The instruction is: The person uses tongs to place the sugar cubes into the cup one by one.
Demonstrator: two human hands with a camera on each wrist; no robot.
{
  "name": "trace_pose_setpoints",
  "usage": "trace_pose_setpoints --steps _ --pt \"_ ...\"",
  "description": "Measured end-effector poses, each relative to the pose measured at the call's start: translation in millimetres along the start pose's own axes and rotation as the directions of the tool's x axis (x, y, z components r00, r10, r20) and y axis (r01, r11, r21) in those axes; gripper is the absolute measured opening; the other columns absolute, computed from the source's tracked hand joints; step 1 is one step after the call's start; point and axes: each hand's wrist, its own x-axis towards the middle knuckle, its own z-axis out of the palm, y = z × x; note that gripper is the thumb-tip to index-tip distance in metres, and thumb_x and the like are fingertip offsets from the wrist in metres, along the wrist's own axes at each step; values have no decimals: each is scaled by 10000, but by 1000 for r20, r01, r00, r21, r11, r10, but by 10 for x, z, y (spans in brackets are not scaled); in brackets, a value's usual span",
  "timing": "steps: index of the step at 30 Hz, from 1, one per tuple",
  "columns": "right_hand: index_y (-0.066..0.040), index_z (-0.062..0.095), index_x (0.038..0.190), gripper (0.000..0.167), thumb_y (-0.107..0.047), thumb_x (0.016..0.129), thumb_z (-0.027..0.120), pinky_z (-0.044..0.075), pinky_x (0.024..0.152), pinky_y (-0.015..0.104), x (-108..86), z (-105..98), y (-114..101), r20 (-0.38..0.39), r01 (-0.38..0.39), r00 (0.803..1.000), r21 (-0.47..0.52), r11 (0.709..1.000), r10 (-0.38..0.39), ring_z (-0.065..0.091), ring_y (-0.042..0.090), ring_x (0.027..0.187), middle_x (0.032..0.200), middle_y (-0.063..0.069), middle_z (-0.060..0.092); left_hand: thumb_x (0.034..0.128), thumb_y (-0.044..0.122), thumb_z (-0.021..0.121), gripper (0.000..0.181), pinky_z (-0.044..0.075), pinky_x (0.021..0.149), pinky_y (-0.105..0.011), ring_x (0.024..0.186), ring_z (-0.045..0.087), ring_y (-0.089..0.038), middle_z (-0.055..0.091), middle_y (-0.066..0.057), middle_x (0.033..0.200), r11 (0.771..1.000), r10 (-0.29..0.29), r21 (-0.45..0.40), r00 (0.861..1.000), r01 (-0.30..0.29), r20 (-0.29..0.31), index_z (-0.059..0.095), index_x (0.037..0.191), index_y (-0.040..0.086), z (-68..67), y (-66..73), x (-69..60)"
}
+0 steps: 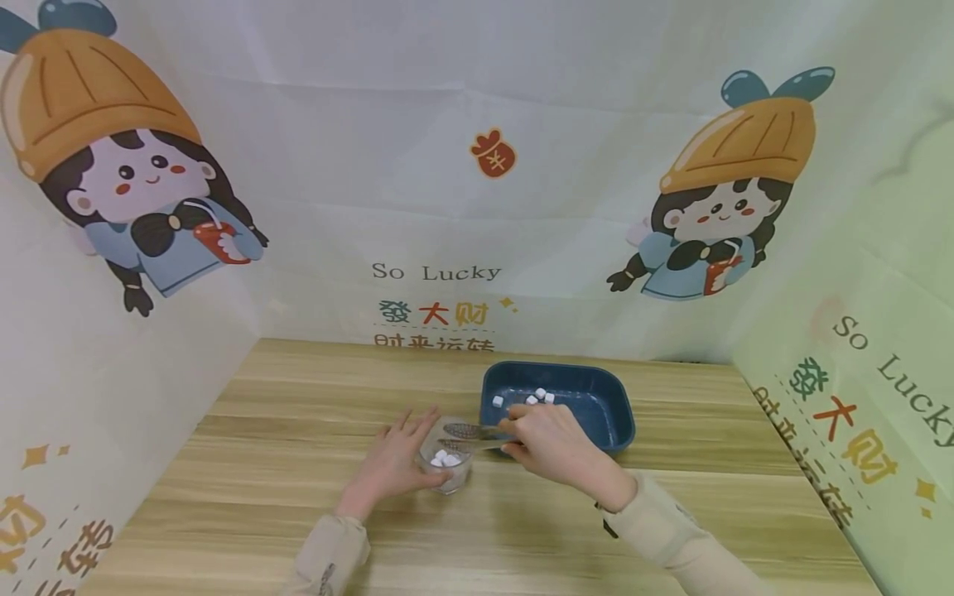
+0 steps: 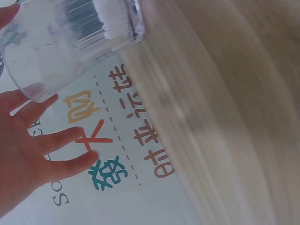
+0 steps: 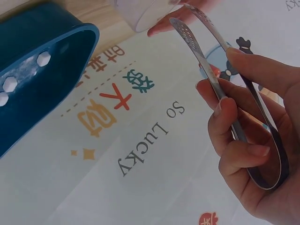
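A clear plastic cup stands on the table with several white cubes at its bottom. My left hand holds the cup between thumb and forefinger, with the other fingers spread away from it; the left wrist view shows this grip on the cup from the side. My right hand grips metal tongs with perforated tips, held over the cup's mouth. In the right wrist view, the tongs' tips stand apart with nothing visible between them.
To the right of the cup, partly behind my right hand, sits a dark blue basin with several white cubes inside. The wood-grain table meets a printed cloth backdrop at the back and sides.
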Motion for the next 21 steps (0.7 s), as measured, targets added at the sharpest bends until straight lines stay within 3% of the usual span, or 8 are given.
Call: trace_pose_setpoints --steps 8,15,21 --pt "-169 691 828 134 -264 737 712 230 369 102 -47 -37 31 4 -33 999 47 998 33 463 44 463 677 -59 561 621 625 659 962 76 1010 -683 1343 203 -378 398 -48 1399 998 36 54 999 -34 -36 301 1391 173 59 -1 13" --pt "-141 701 902 211 -273 738 710 211 360 98 -158 -73 143 2 -71 997 76 995 71 455 35 461 705 -40 576 639 602 659 938 56 1013 -683 1345 225 -346 351 -32 1429 994 78 77 995 -73 -59 327 1379 131 92 -9 31" --pt "-136 706 905 221 -279 736 711 190 352 102 -234 -94 266 -19 -112 993 60 992 113 434 20 444 698 -37 571 646 601 657 946 46 996 -697 1343 178 -394 300 -37 1454 996 61 69 997 -58 -43 306 1390 133 106 -7 38"
